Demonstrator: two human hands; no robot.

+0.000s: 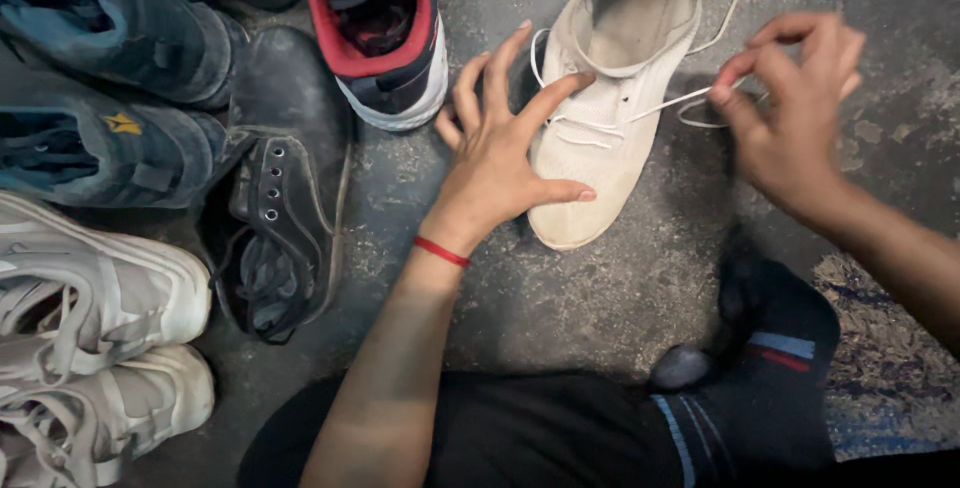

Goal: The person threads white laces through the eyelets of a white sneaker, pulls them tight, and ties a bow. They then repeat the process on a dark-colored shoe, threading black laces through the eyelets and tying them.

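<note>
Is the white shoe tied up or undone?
Undone. The white shoe has its lace loose, pulled sideways by the right hand; the left hand steadies it.

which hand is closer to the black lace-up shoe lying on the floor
Left. The left hand rests on the white shoe, just right of the black shoe. The right hand pinches the white lace farther right.

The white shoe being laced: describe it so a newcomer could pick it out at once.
On the grey concrete floor, right of the shoe pile, lies the white shoe. The left hand steadies it while the right hand pulls its lace. Only this shoe lies apart, being handled.
</note>
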